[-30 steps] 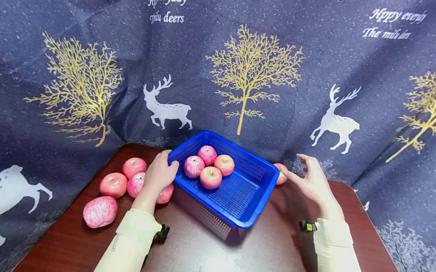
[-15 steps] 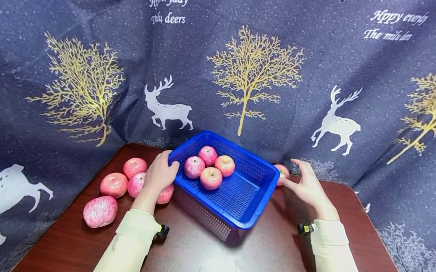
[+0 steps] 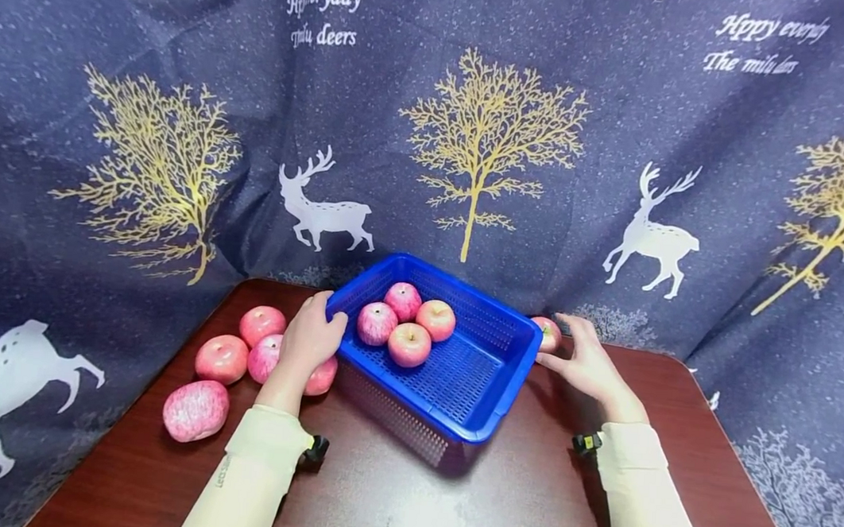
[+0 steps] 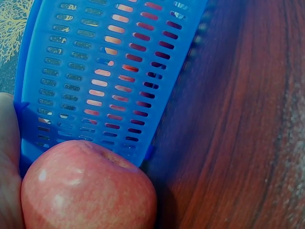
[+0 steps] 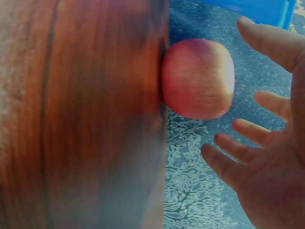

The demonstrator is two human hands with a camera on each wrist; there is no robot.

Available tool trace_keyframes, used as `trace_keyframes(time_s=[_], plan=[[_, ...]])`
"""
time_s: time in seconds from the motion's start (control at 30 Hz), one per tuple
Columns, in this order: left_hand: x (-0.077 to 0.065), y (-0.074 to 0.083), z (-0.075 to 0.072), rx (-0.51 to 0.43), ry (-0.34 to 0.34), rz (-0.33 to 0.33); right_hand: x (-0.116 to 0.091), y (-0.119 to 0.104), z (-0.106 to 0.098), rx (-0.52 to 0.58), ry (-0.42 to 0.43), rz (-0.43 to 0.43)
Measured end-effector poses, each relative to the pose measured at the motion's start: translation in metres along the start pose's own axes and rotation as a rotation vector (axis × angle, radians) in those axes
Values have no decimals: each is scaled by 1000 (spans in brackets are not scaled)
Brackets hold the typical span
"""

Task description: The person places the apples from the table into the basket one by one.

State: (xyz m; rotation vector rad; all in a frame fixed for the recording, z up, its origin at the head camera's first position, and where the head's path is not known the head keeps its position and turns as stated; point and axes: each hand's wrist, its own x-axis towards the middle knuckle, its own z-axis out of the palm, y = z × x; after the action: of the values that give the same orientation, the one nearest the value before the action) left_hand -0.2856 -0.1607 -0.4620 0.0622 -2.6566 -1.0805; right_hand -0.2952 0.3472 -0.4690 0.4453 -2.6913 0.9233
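Note:
A blue perforated plastic basket (image 3: 459, 381) stands tilted askew on the table in the head view, with several apples (image 3: 409, 345) grouped in its left part. My left hand (image 3: 311, 337) grips the rim at the basket's left end. Close below that hand a pink-red apple (image 4: 90, 186) rests against the basket's outer wall (image 4: 102, 81). Right of the basket, near the back edge, sits a single red apple (image 3: 547, 334). My right hand (image 3: 589, 364) is beside it, thumb and fingers spread. In the right wrist view a gap shows between the fingers and this apple (image 5: 198, 78).
More apples (image 3: 221, 358) lie left of the basket on the brown wooden table (image 3: 525, 492), one of them an elongated apple (image 3: 195, 411). A dark blue curtain (image 3: 429, 136) with trees and deer hangs right behind the table's back edge.
My right hand has moved left and closer around the single apple by the basket's right end. The left hand and the basket have stayed in place.

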Motion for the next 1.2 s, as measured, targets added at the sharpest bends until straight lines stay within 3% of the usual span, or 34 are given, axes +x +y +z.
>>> trace_keyframes(time_s=[0.57,1.2], plan=[[0,2,-3,4,-13,-2,6,4,16,-23,-132,-6],[-1,4,-4,10,-14,-7,15,4,21,-61,-148,-26]])
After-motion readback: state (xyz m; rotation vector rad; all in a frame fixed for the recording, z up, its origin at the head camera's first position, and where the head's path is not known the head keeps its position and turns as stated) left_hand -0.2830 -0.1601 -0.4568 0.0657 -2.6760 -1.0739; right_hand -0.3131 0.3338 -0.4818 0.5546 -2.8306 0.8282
